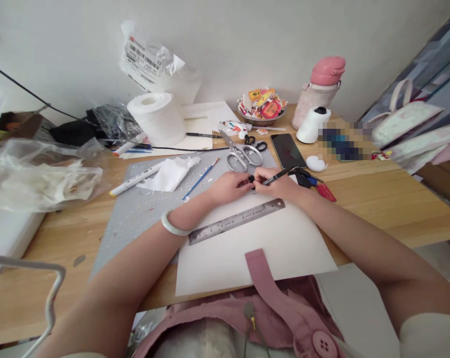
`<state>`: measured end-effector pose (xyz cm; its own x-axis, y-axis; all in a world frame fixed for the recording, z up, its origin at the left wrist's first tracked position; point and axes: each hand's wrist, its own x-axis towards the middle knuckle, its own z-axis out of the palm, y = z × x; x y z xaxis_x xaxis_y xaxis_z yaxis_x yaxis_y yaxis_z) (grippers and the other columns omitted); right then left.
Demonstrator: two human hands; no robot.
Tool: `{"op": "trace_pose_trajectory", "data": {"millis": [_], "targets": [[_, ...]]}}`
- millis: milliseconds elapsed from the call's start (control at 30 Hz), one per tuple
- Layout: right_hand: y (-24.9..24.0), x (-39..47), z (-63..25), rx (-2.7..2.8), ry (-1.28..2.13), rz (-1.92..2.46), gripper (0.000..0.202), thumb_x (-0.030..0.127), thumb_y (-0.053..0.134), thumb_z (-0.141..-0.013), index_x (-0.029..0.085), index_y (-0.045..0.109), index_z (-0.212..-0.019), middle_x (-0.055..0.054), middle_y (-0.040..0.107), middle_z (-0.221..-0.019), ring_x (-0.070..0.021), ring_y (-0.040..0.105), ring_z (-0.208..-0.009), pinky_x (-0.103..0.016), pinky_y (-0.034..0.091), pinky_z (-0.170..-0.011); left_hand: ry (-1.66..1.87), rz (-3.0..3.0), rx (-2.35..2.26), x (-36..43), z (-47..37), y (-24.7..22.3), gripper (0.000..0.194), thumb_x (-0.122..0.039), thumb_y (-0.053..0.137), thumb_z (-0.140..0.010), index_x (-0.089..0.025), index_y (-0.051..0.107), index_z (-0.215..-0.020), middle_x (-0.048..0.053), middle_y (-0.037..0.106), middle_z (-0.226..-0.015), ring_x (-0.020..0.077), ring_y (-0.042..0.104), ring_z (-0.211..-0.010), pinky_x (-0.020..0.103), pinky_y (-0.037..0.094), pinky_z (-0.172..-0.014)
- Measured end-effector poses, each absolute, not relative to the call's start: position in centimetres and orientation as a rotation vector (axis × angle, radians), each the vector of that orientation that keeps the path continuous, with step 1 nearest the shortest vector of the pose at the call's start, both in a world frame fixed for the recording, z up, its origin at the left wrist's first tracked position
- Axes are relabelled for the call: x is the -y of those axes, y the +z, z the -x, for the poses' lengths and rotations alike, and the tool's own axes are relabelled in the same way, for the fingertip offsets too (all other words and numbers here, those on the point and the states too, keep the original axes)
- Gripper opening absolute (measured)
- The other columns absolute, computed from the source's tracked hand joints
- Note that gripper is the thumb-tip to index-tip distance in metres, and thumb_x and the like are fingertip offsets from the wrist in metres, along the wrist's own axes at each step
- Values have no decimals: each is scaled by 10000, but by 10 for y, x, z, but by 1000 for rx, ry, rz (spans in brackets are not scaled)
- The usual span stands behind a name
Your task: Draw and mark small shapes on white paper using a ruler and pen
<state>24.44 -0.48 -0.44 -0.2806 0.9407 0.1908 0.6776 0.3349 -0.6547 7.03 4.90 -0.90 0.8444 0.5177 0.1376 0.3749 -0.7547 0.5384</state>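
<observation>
My right hand (275, 187) is closed around a black pen (279, 175), which slants up to the right. Right beside it, my left hand (228, 188) pinches a small black piece (251, 179); the fingers partly hide it, and I cannot tell its kind. Both hands meet just beyond the far edge of a sheet of white paper (217, 271). On that sheet lies a steel ruler (236, 222), tilted up to the right. Large silver scissors (237, 155) rest behind my hands.
A grey cutting mat (130, 219) carries a blue paintbrush (200, 179), a white marker (137, 180) and crumpled tissue (173, 174). Behind are a paper roll (158, 122), a bowl of stickers (262, 107), a phone (287, 150), a thread cone (312, 127) and a pink-lidded bottle (303, 102).
</observation>
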Motion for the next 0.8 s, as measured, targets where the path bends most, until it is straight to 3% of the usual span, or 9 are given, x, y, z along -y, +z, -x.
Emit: {"op": "trace_pose_trajectory", "data": {"millis": [433,800], "targets": [[-4,9,-242,2175,509,1373,84,232,489,-700,192,451,-637,25,473,-594,-101,390,-551,-224,277,-543,398,-2510,-651,-50,-70,-9,171,-246,444,-828,-163,557,-730,-5,564,-641,119,497,-608,226,342,-569],[-5,9,-242,2126,471,1391,57,188,478,-664,189,450,-614,20,484,-591,-103,393,-555,-229,280,-548,399,-2504,-655,-50,-70,-9,228,-314,429,-846,-166,535,-709,-9,541,-623,116,472,-584,225,316,-551]]}}
